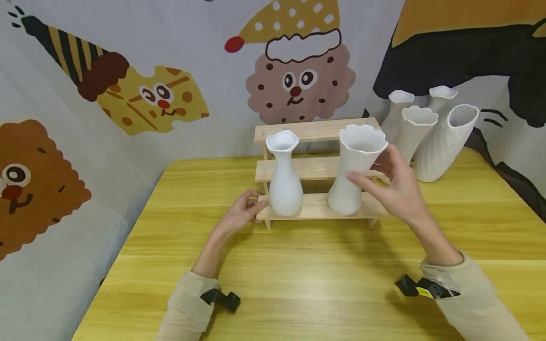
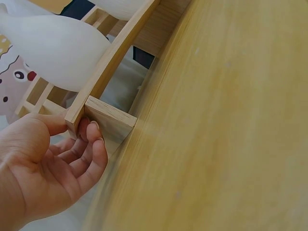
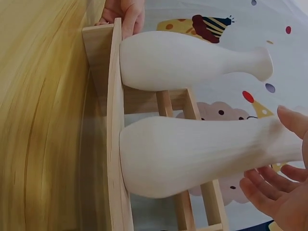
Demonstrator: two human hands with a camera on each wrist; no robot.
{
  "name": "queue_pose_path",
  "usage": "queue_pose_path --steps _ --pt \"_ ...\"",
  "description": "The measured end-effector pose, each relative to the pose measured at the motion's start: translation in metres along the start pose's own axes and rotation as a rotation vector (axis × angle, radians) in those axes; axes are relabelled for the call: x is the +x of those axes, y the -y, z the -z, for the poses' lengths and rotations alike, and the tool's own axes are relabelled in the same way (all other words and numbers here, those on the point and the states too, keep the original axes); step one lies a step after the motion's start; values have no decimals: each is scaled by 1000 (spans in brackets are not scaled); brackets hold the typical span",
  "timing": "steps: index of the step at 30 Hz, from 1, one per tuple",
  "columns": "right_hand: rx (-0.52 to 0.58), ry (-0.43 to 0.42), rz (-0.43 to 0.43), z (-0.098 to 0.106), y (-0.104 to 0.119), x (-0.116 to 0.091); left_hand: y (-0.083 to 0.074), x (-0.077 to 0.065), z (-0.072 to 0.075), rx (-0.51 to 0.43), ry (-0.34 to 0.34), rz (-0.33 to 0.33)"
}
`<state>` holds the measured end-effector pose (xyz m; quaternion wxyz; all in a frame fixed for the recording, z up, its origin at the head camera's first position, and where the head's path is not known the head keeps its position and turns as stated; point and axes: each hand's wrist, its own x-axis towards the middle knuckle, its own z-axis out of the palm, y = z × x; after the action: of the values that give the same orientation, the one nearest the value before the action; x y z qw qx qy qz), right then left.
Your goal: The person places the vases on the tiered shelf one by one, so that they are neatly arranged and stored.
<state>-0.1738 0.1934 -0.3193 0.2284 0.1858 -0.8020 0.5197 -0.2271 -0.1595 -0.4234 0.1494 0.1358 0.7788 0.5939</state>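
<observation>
Two white vases stand upright on the lowest step of a three-tier wooden display stand (image 1: 313,207). The left one (image 1: 285,182) has a slim neck and a round belly; the right one (image 1: 346,189) has a wide scalloped rim. My left hand (image 2: 57,163) grips the left end of the lowest step, its thumb at the board's edge and its fingers curled beneath. Around the upper part of the right vase, my right hand (image 1: 401,189) spreads its thumb and fingers on either side; whether they touch it is hard to tell.
Several more white vases (image 1: 445,142) stand together on the table's right rear, beside the stand. The yellow wood-grain table (image 1: 307,279) extends in front. Behind hangs a cloth with cartoon prints (image 1: 222,85).
</observation>
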Motion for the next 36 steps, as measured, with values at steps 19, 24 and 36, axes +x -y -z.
queue_pose_path --steps 19,24,36 --pt "-59 21 89 32 -19 -10 2 2 0 5 0 -4" --pt "-85 -6 43 45 -25 -13 2 2 0 6 -3 2" --pt "-205 -157 -52 76 -48 -13 1 0 0 5 -3 0"
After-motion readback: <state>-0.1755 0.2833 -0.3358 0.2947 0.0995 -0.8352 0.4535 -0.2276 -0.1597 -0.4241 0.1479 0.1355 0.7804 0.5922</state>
